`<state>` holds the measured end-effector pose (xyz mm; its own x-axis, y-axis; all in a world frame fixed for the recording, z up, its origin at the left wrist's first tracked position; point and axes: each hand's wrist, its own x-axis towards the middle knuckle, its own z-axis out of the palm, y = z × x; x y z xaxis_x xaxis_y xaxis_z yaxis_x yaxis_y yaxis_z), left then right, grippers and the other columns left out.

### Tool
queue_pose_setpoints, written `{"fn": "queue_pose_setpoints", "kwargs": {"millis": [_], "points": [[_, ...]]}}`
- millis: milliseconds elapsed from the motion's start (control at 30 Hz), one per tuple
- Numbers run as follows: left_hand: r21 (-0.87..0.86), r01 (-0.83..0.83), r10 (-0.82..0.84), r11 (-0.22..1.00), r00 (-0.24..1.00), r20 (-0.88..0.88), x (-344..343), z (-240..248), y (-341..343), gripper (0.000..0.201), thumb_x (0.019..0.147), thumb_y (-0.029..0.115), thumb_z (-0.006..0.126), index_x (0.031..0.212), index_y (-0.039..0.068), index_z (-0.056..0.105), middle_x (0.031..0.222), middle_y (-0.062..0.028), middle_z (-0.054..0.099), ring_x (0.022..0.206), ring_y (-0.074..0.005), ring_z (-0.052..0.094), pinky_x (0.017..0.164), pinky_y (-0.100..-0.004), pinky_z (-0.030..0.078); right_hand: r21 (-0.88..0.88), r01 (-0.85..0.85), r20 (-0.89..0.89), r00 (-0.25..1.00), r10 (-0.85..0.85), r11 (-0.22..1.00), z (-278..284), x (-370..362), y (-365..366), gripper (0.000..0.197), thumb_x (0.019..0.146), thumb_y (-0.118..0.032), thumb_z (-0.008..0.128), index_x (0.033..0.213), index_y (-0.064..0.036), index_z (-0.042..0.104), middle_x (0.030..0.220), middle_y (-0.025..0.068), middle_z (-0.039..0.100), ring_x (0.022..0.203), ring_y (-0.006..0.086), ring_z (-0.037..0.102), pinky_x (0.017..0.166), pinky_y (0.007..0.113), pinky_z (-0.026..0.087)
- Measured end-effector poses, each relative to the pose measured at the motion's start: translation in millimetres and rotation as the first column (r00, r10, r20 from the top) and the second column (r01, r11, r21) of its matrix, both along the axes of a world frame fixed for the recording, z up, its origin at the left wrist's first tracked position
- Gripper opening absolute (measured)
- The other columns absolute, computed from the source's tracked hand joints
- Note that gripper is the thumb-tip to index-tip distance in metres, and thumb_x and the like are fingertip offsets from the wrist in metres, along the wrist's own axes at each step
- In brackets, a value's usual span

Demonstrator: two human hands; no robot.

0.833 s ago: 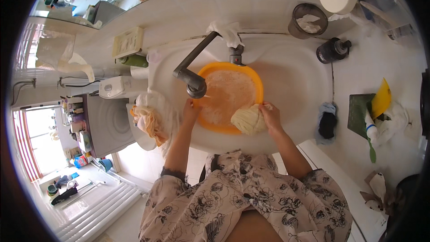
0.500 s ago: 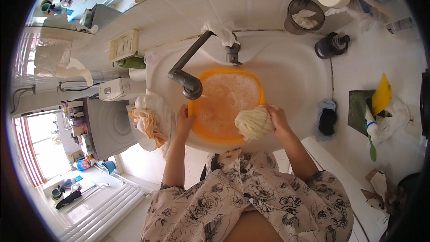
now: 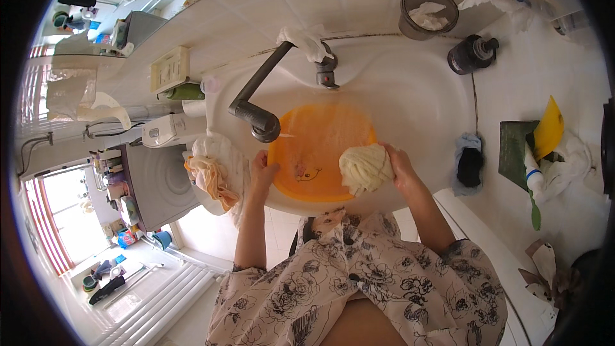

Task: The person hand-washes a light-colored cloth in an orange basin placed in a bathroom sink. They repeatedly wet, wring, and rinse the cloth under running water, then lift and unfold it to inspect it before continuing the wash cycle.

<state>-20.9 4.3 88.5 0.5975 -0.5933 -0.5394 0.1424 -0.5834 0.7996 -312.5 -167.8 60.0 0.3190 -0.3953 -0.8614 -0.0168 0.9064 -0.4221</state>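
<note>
An orange basin (image 3: 300, 188) sits tilted in the white sink (image 3: 419, 118), its far side lower, with water running over the far edge. A line-drawn face shows on its bottom. My left hand (image 3: 262, 172) is closed on the basin's left rim. At the right rim, my right hand (image 3: 398, 165) is closed round a wrung, cream-coloured cloth (image 3: 364, 170), bunched and hanging over the basin's near right corner. Whether those fingers also grip the rim is hidden. A dark swivel faucet (image 3: 257, 110) reaches over the basin's left side.
Peach and white cloths (image 3: 213, 182) lie left of the sink. A dark pump bottle (image 3: 471, 55) and a bin with tissues (image 3: 428, 18) stand at the back right. A blue-and-black cloth (image 3: 469, 165) lies on the right ledge, near a green brush (image 3: 534, 208).
The basin has tipped away from me and its sudsy water has poured out over the far side, baring the drawn face on its bottom. Both hands keep their hold.
</note>
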Motion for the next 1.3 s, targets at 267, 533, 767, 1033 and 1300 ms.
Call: {"fn": "queue_pose_setpoints", "kwargs": {"millis": [267,533,767,1033,1300], "points": [[0.005,-0.011,0.011,1.000,1.000,0.018,9,28,-19,0.025,0.067,-0.002,0.051,0.091,0.000,0.053,0.081,-0.0049,0.057,0.073,-0.0130,0.055,0.067,-0.0229,0.042,0.043,-0.069,0.088,0.994,0.066,0.997,-8,1,6,0.035,0.088,-0.025,0.046,0.103,0.0044,0.056,0.098,0.0112,0.060,0.088,0.0177,0.060,0.073,0.029,0.049],[0.046,0.067,-0.070,0.997,0.994,0.081,31,62,-35,0.018,0.076,0.008,0.051,0.092,0.000,0.055,0.080,-0.0031,0.056,0.073,-0.0114,0.051,0.069,-0.0238,0.041,0.177,-0.110,0.354,0.934,0.041,0.978,3,9,11,0.038,0.091,-0.026,0.038,0.115,0.0023,0.047,0.108,0.0144,0.056,0.090,0.0236,0.061,0.066,0.039,0.054],[0.165,0.144,-0.207,0.976,0.854,0.477,28,121,-60,0.041,0.087,0.037,0.047,0.081,-0.002,0.057,0.069,-0.0070,0.055,0.070,-0.0115,0.050,0.066,-0.0262,0.039,0.133,-0.266,0.492,0.854,0.170,0.955,32,25,14,0.041,0.092,-0.033,0.034,0.116,-0.0024,0.047,0.106,0.0141,0.057,0.085,0.0265,0.062,0.055,0.040,0.056],[0.144,0.084,-0.141,0.986,0.879,0.455,36,142,-61,0.056,0.088,0.049,0.042,0.081,-0.003,0.058,0.070,-0.0079,0.058,0.066,-0.0138,0.053,0.063,-0.0261,0.042,0.294,-0.293,0.546,0.833,0.092,0.910,18,14,20,0.037,0.090,-0.031,0.040,0.108,-0.0013,0.051,0.095,0.0122,0.059,0.077,0.0230,0.061,0.053,0.037,0.054],[0.150,0.092,-0.103,0.984,0.993,0.062,38,33,-4,0.016,0.082,0.016,0.056,0.092,0.004,0.060,0.080,-0.0028,0.061,0.072,-0.0098,0.055,0.064,-0.0231,0.044,-0.223,0.026,0.198,0.980,0.019,0.975,33,-5,6,0.041,0.086,-0.023,0.052,0.118,0.0036,0.051,0.102,0.0094,0.060,0.089,0.0148,0.058,0.077,0.024,0.046]]}}
